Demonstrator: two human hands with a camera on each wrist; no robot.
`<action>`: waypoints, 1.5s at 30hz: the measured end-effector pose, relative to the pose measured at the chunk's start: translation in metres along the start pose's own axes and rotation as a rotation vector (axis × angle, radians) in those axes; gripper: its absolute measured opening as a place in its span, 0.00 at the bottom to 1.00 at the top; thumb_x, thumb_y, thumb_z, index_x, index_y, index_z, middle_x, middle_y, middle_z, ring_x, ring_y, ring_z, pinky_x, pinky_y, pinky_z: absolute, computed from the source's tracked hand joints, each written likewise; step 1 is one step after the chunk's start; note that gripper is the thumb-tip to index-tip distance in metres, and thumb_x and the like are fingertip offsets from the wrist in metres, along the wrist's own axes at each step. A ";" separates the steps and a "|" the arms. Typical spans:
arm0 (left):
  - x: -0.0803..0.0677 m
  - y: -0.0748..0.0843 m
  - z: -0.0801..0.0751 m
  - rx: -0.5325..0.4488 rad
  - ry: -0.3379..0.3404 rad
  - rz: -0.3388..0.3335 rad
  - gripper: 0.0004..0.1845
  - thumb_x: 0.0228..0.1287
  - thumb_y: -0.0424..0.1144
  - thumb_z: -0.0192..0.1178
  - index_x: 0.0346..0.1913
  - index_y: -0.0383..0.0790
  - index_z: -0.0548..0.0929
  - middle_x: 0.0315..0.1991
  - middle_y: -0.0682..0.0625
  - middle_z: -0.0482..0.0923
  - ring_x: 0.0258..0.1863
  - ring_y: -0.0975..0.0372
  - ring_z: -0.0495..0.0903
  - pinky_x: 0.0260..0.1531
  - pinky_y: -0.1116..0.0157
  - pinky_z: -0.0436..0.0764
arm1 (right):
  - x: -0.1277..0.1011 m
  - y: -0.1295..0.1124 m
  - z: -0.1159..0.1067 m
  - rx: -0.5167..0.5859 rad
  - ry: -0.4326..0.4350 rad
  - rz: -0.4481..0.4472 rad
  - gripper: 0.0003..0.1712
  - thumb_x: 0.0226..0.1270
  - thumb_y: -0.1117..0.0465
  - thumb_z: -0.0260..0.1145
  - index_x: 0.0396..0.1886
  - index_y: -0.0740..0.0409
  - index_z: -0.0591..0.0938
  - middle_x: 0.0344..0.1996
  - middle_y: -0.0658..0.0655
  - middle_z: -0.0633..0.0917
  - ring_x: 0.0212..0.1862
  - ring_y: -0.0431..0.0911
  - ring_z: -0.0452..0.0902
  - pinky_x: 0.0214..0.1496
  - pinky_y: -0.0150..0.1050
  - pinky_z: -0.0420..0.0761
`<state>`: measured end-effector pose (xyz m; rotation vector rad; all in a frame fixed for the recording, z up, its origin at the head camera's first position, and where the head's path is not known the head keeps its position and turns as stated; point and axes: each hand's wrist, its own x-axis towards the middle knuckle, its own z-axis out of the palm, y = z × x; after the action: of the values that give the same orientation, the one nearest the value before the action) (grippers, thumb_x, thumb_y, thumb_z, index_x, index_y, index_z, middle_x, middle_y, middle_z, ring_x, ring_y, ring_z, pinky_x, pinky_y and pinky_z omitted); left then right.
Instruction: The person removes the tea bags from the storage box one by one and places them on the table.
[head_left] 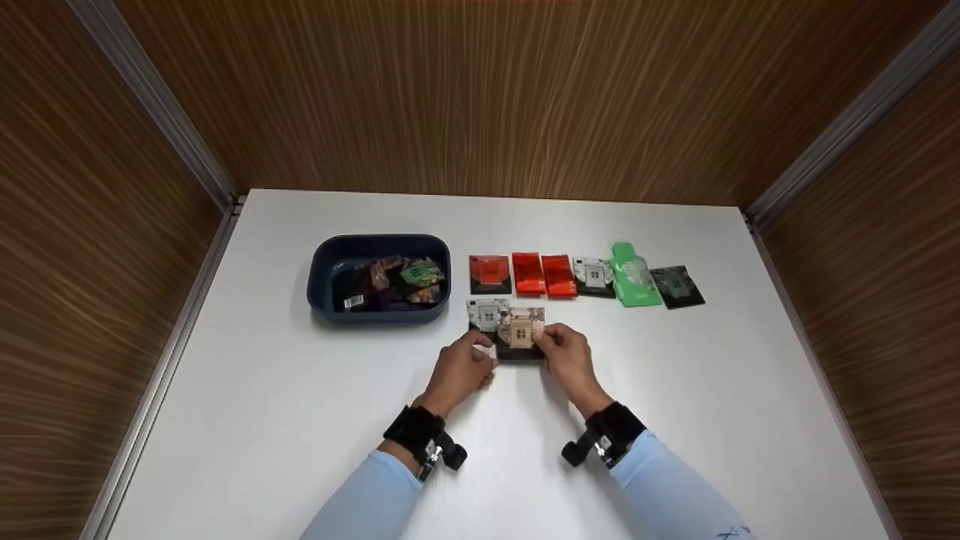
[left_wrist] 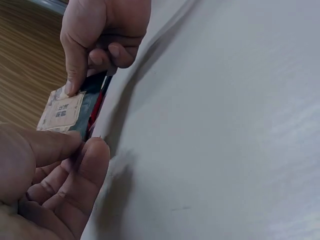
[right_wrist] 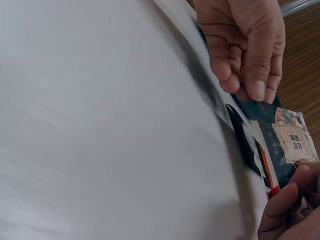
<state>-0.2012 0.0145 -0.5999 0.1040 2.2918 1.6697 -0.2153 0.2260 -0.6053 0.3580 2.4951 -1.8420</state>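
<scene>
A flat beige-and-black packet (head_left: 521, 330) with a floral print is in front of me, overlapping the right side of a white-and-black floral packet (head_left: 488, 315). My right hand (head_left: 569, 361) pinches its right edge, the thumb lying on the printed face in the left wrist view. At its left edge are the thumb and fingertips of my left hand (head_left: 459, 373); I cannot tell whether they grip it. In the right wrist view the beige-and-black packet (right_wrist: 290, 142) is tilted, with other packets showing behind its lower edge.
A dark blue bin (head_left: 319, 289) holding several mixed packets stands at left. Behind my hands runs a row: an orange-and-black packet (head_left: 490, 274), two red packets (head_left: 529, 274), a white-and-black packet (head_left: 594, 277), a green pouch (head_left: 635, 279) and a black packet (head_left: 677, 286). Wood-grain panels (head_left: 480, 97) surround the white table.
</scene>
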 end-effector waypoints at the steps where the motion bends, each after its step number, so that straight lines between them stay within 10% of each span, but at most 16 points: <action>1: -0.001 -0.001 -0.001 0.043 -0.002 0.007 0.13 0.71 0.31 0.67 0.55 0.36 0.82 0.33 0.44 0.88 0.27 0.57 0.87 0.29 0.64 0.83 | 0.003 0.001 -0.004 -0.022 0.009 0.003 0.08 0.74 0.63 0.70 0.36 0.65 0.85 0.20 0.49 0.78 0.17 0.38 0.70 0.19 0.31 0.69; 6: -0.003 -0.003 -0.002 0.260 -0.021 0.079 0.08 0.70 0.32 0.65 0.49 0.38 0.86 0.35 0.48 0.89 0.33 0.58 0.86 0.40 0.60 0.82 | 0.017 0.005 -0.022 -0.191 0.066 0.024 0.10 0.74 0.60 0.70 0.36 0.63 0.86 0.23 0.48 0.80 0.26 0.41 0.74 0.30 0.32 0.72; 17: -0.003 -0.004 0.001 0.357 -0.034 0.129 0.09 0.66 0.28 0.61 0.45 0.36 0.87 0.40 0.46 0.89 0.42 0.53 0.86 0.46 0.57 0.83 | 0.039 -0.003 -0.026 -0.483 0.097 0.002 0.11 0.70 0.56 0.71 0.35 0.61 0.89 0.31 0.58 0.89 0.38 0.56 0.84 0.42 0.46 0.78; 45: -0.002 -0.005 -0.001 0.366 -0.034 0.147 0.09 0.66 0.28 0.62 0.46 0.36 0.88 0.42 0.46 0.89 0.44 0.51 0.86 0.50 0.55 0.84 | 0.046 -0.006 -0.013 -0.545 0.070 0.068 0.12 0.69 0.52 0.70 0.32 0.55 0.88 0.31 0.57 0.90 0.34 0.53 0.83 0.35 0.45 0.76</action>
<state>-0.1991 0.0114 -0.6038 0.3854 2.5915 1.2787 -0.2592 0.2445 -0.6023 0.4769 2.8445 -1.0715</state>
